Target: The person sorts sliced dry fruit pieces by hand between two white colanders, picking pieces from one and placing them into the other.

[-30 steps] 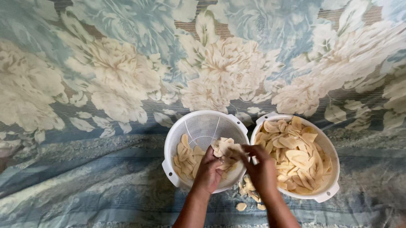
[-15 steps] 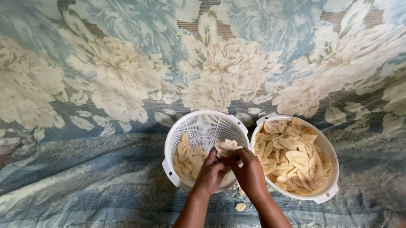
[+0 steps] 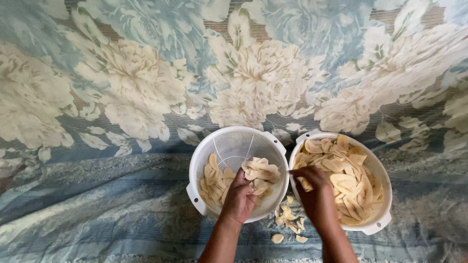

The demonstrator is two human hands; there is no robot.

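Pinching pale, thin, curled slices (image 3: 262,170) over the white colander (image 3: 218,141), the left hand (image 3: 238,198) grips closed; right hand (image 3: 315,194) curls half-shut into the neighbouring bowl (image 3: 385,191), hold unclear.

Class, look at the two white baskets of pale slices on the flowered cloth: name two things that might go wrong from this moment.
1. The left hand holds a loose stack of slices over the left colander; some may slip off onto the flowered cloth.
2. Fallen slices already lie between the baskets; the right hand, reaching into the full right basket, might knock more over its rim.
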